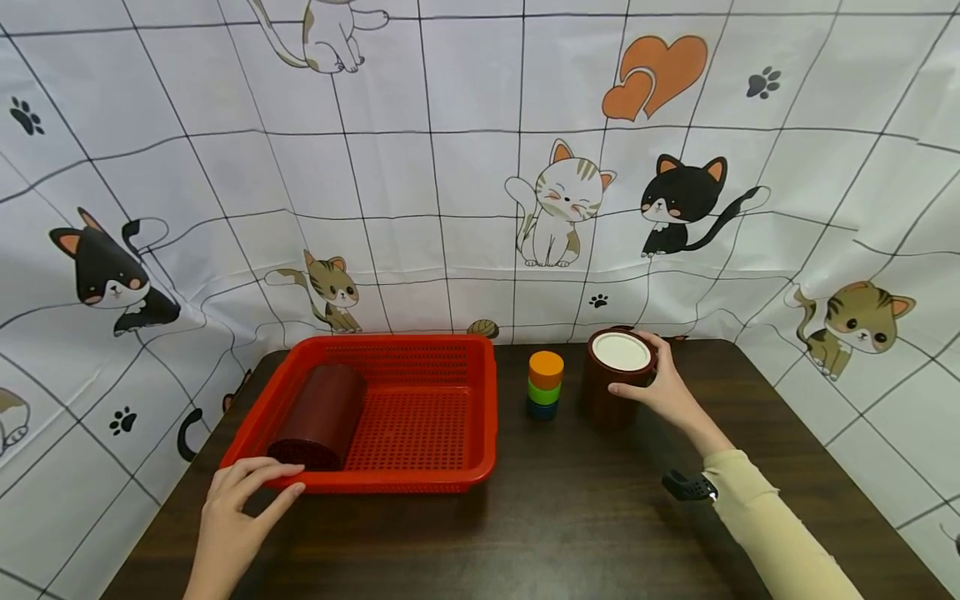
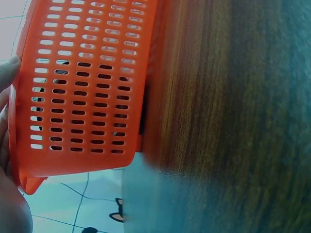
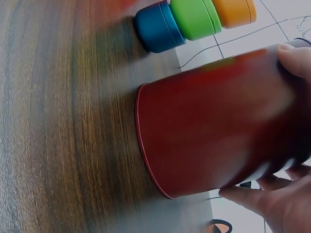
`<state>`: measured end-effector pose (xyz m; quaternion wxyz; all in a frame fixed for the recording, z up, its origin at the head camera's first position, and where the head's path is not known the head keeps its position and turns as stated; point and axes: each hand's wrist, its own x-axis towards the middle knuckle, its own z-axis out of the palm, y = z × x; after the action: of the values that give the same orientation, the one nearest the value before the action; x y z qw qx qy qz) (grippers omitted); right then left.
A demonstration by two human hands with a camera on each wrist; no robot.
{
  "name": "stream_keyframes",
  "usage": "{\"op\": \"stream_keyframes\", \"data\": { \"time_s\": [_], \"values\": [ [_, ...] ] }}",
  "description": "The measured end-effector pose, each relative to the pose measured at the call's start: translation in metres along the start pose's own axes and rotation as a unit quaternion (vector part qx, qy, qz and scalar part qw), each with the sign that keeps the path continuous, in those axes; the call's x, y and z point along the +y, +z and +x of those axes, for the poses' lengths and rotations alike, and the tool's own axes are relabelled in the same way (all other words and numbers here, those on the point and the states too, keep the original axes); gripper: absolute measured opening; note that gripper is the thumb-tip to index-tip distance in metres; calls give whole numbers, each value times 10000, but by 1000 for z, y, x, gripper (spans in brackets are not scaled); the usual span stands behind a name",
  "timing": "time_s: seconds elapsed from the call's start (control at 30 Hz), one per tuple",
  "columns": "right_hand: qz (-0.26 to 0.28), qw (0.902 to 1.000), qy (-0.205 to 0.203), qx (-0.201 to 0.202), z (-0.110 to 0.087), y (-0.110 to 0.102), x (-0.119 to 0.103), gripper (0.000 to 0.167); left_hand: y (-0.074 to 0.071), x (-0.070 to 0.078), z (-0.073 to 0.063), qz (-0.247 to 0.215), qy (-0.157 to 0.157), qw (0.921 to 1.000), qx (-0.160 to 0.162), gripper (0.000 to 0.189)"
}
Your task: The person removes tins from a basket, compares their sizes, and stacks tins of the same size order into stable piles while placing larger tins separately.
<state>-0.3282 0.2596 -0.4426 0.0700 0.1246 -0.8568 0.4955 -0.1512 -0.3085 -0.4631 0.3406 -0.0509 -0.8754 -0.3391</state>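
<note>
A red perforated plastic basket [image 1: 397,481] stands on the left of the table. My left hand [image 1: 240,508] pinches its near left rim, fingers over the top and thumb along the outside; in the left wrist view the basket's slotted wall [image 2: 87,97] fills the upper left. Inside the basket a dark red cylinder [image 1: 322,412] lies on its side. On the right, my right hand [image 1: 667,387] grips the upper part of an upright dark red canister [image 1: 609,400] with a cream-white top. The right wrist view shows the canister [image 3: 209,131] between thumb and fingers, its base near the tabletop.
Between basket and canister stands a small stack of orange, green and blue round containers [image 1: 544,387]. The dark wooden table [image 1: 540,533] ends at a white sheet [image 1: 472,183] printed with cats. A black band [image 1: 684,486] is on the right wrist.
</note>
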Motion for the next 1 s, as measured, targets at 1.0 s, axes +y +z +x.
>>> {"op": "stream_keyframes", "data": {
  "time_s": [1.0],
  "values": [
    [137,9992,-135,-360,1,-12,3,100,1,-4,0,43,47,10000,-64,40]
  ]
}}
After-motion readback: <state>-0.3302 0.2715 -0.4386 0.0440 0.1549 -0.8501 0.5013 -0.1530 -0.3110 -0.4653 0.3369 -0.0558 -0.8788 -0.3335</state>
